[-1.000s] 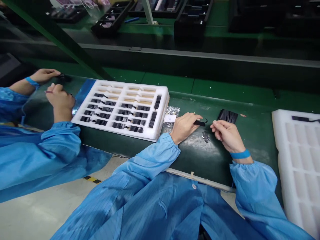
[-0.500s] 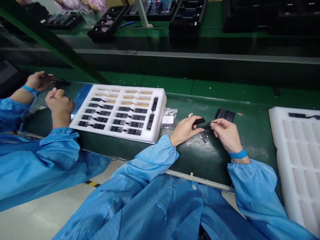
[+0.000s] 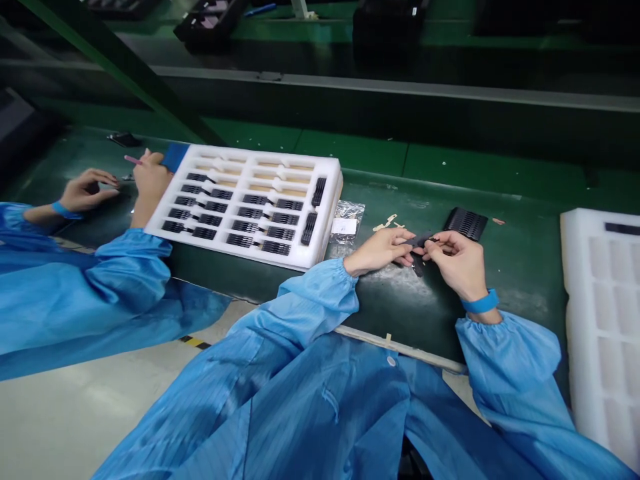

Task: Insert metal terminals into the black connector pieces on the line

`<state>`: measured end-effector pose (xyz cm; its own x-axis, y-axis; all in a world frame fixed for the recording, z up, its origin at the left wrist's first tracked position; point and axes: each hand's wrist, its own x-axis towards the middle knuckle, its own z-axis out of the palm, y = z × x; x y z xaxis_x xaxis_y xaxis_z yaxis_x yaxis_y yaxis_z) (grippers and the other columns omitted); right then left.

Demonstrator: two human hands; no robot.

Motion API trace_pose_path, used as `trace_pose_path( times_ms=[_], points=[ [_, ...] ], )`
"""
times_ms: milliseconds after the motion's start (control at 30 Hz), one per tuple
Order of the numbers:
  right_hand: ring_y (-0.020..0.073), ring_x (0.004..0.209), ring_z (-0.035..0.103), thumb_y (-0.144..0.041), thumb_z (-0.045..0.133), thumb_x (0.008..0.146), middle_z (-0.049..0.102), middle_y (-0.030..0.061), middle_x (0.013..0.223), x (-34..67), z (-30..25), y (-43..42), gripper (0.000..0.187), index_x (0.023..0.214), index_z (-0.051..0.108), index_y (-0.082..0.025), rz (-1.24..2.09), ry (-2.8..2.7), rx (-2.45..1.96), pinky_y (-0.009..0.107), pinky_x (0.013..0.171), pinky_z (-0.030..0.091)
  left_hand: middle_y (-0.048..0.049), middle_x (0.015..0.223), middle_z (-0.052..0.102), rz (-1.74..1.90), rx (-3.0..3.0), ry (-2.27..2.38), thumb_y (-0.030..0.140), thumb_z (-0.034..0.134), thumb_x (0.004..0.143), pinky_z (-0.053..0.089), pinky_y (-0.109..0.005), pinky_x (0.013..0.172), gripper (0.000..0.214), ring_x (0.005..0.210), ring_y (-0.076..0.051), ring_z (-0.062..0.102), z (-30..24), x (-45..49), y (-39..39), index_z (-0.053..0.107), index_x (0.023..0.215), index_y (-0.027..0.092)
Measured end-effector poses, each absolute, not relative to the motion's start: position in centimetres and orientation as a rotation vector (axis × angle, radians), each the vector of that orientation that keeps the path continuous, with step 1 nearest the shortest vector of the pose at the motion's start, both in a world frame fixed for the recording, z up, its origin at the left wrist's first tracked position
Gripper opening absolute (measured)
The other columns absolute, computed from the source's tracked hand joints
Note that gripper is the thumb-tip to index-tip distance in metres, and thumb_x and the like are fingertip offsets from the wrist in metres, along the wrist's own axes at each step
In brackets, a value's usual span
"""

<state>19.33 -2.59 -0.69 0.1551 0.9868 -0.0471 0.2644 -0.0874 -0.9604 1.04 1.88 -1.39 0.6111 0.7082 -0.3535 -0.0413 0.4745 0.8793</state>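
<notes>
Right of the foam tray (image 3: 331,213), left hand (image 3: 380,248) and right hand (image 3: 457,263) grips pinch one small black part (image 3: 421,239); steadiness seems key

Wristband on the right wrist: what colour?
Plain blue wristband, behind the right hand, which meets the left hand on a small black part. Head view.

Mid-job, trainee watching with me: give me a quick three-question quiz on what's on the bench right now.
1. True or false: the left hand and right hand both pinch the black part.
2. Where does the clear bag lie relative to the foam tray? A inside it; B beside it; C beneath it.
3. Fill in: the ribbed piece lies just beyond the ___ hand.
Key: 1 true; 2 B; 3 right.
</notes>
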Motion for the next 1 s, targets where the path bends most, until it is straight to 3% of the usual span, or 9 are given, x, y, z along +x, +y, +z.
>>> trace_pose_path(
  times_ms=[367, 633, 1000],
  points=[
    [0.0185, 0.067, 0.069, -0.034, 0.074, 0.079, 0.070, 0.0043, 0.078, 18.9, -0.2, -2.9, 0.018, 0.084, 0.068, -0.018, 0.939, -1.296, -1.553, 0.030, 0.063, 0.055, -0.0093, 0.090, 0.074, 0.545, 0.870, 0.871, 0.009, 0.064, 0.090, 0.062, -0.031, 0.080, 0.024, 0.071, -0.012, 0.072, -0.8, 1.4, 1.6, 0.062, 0.114, 0.009],
    [0.0172, 0.065, 0.066, -0.031, 0.073, 0.079, 0.071, 0.0041, 0.077, 18.9, -0.3, -2.9, 0.014, 0.083, 0.069, -0.018, 0.889, -1.337, -1.549, 0.029, 0.062, 0.054, -0.0057, 0.077, 0.073, 0.536, 0.836, 0.854, 0.009, 0.063, 0.091, 0.061, -0.022, 0.074, 0.024, 0.068, -0.010, 0.071, -0.2, 1.4, 1.5, 0.062, 0.115, 0.007],
    [0.0165, 0.063, 0.066, -0.030, 0.072, 0.078, 0.071, 0.0031, 0.076, 18.8, -0.2, -2.9, 0.013, 0.082, 0.069, -0.018, 0.864, -1.347, -1.547, 0.028, 0.060, 0.053, -0.0061, 0.076, 0.073, 0.528, 0.822, 0.876, 0.009, 0.063, 0.091, 0.061, -0.024, 0.075, 0.027, 0.067, -0.011, 0.072, -0.1, 1.4, 1.5, 0.061, 0.117, 0.007]
  ],
)
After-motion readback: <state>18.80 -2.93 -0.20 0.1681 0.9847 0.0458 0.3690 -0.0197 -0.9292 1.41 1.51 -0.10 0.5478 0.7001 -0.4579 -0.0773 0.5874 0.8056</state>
